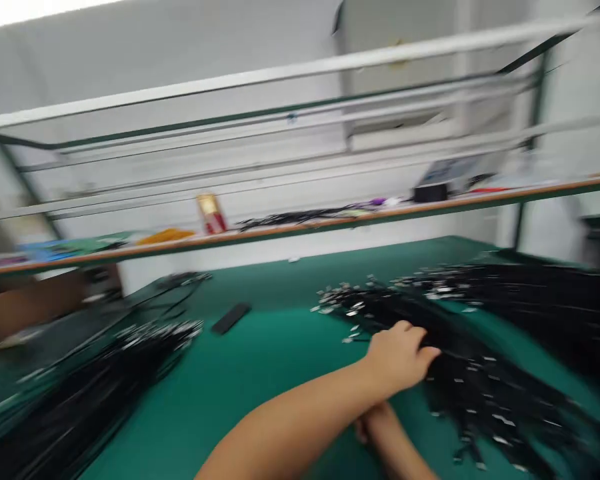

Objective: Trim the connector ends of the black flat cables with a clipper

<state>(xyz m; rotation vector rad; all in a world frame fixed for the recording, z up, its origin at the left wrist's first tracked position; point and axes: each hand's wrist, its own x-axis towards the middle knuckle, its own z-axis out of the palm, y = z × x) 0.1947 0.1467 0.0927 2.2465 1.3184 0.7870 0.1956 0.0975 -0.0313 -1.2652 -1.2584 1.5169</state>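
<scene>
Two hands at lower centre: the left grip (400,357), fingers together, lies on black terminal-tipped wires (485,393) running diagonally rightward; the right grip (375,423), nearer, cannot be read.

You: two hands (399,357) in view. Green table (260,400): two large heaps of black wires with metal terminals (485,373), one smaller black tangle (183,280), one black bar (231,318). Shelf (300,227): one red-gold box (211,213).

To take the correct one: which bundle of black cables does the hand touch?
The bundle on the right, under the left hand; the bundle at the left of the green mat has no hand near it.
</scene>
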